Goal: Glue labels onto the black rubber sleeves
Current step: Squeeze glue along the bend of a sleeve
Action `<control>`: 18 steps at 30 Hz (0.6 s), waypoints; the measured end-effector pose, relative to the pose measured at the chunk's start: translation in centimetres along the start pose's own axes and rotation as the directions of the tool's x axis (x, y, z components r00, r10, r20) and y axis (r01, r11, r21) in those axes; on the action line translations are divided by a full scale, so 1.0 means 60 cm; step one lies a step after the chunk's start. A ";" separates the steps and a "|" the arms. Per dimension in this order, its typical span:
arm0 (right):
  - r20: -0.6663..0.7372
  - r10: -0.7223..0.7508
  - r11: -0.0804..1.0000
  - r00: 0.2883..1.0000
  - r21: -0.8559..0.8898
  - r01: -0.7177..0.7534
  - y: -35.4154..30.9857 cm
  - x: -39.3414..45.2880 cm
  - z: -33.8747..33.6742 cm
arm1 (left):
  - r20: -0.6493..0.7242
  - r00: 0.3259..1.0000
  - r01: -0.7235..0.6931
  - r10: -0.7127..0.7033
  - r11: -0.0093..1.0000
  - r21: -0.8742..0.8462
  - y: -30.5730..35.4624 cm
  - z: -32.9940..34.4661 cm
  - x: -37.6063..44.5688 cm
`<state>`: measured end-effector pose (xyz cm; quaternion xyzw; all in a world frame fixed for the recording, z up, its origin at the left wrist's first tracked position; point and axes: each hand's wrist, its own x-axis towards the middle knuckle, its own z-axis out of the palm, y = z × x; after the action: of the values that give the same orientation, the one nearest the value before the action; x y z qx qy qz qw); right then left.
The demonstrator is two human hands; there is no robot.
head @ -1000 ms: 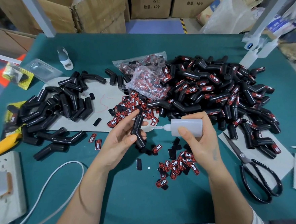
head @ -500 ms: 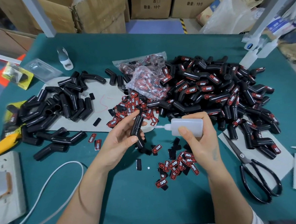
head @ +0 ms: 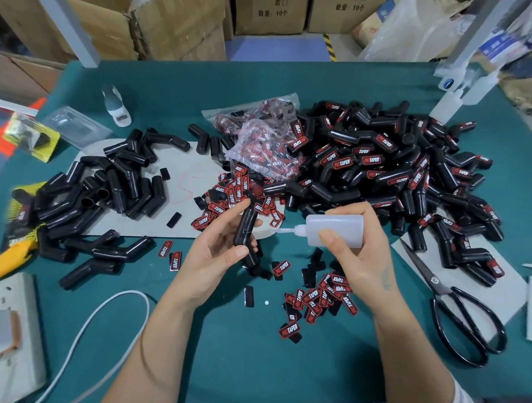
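Beyond your right hand (head: pixel 362 267) spreads the labelled sleeve pile (head: pixel 392 173); left of your left hand (head: pixel 213 255) lie the bare sleeves (head: pixel 100 194). Your right hand grips the glue bottle (head: pixel 336 230), nozzle pointing at the black rubber sleeve (head: pixel 244 231) pinched upright in your left. Loose labels (head: pixel 323 295) sit just beneath.

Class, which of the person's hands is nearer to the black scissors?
Right. The right hand, holding the glue bottle, is just left of the scissors; the left hand is farther left.
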<state>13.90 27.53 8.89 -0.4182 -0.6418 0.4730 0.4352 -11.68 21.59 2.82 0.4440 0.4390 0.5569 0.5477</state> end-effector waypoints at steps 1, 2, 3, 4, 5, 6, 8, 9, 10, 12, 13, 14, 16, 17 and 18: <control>0.004 -0.001 1.000 1.000 -0.001 0.001 0.000 0.000 0.000 | -0.001 1.000 0.001 -0.001 1.000 0.000 0.000 0.000 0.000; 0.008 -0.003 1.000 1.000 -0.002 0.003 -0.001 -0.001 0.001 | 0.000 1.000 0.001 -0.001 1.000 0.000 0.001 0.000 0.000; 0.011 -0.003 1.000 1.000 0.000 0.003 -0.001 -0.001 0.001 | 0.001 1.000 0.000 0.000 1.000 0.001 0.001 0.000 0.000; 0.011 -0.003 1.000 1.000 0.003 0.003 0.000 -0.002 0.001 | 0.002 1.000 0.002 -0.002 1.000 0.001 0.002 0.001 0.000; 0.009 0.000 1.000 1.000 0.005 0.000 0.000 -0.002 0.000 | -0.001 1.000 0.003 -0.003 1.000 -0.001 0.002 0.001 0.000; 0.002 0.005 1.000 1.000 0.006 -0.005 0.000 -0.001 0.000 | -0.004 1.000 0.003 -0.003 1.000 -0.006 0.002 0.002 -0.001; -0.004 0.012 1.000 1.000 0.002 -0.012 0.001 0.000 -0.001 | -0.009 1.000 0.000 0.000 1.000 -0.007 0.002 0.003 -0.002; -0.002 0.014 1.000 1.000 0.001 -0.014 0.001 0.000 -0.001 | -0.009 1.000 -0.001 0.001 1.000 -0.005 0.003 0.004 -0.002; 0.002 0.014 1.000 1.000 0.000 -0.014 0.001 0.000 0.000 | -0.008 1.000 0.000 0.000 1.000 -0.007 0.003 0.004 -0.002; 0.007 0.015 1.000 1.000 -0.002 -0.015 0.002 0.000 0.000 | -0.008 1.000 0.002 -0.003 1.000 -0.012 0.005 0.004 -0.002; 0.009 0.017 1.000 1.000 0.000 -0.017 0.002 0.000 0.001 | -0.010 1.000 0.004 -0.004 1.000 -0.010 0.005 0.005 -0.002; 0.009 0.019 1.000 1.000 0.003 -0.019 0.001 0.000 0.000 | -0.012 1.000 0.003 -0.003 1.000 -0.007 0.006 0.005 -0.002; 0.002 0.019 1.000 1.000 0.020 -0.019 0.000 0.000 -0.001 | -0.014 1.000 0.004 -0.003 1.000 0.002 0.006 0.006 -0.002; -0.003 0.014 0.999 1.000 0.033 -0.014 -0.001 0.000 -0.002 | -0.018 1.000 0.007 -0.007 1.000 0.007 0.006 0.005 -0.002; -0.007 0.008 0.999 1.000 0.042 -0.008 -0.001 0.000 -0.004 | -0.021 1.000 0.010 -0.009 1.000 0.008 0.007 0.005 -0.002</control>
<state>14.10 27.57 8.97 -0.4134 -0.6284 0.4867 0.4443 -11.46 21.47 3.30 0.4383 0.4491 0.5571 0.5440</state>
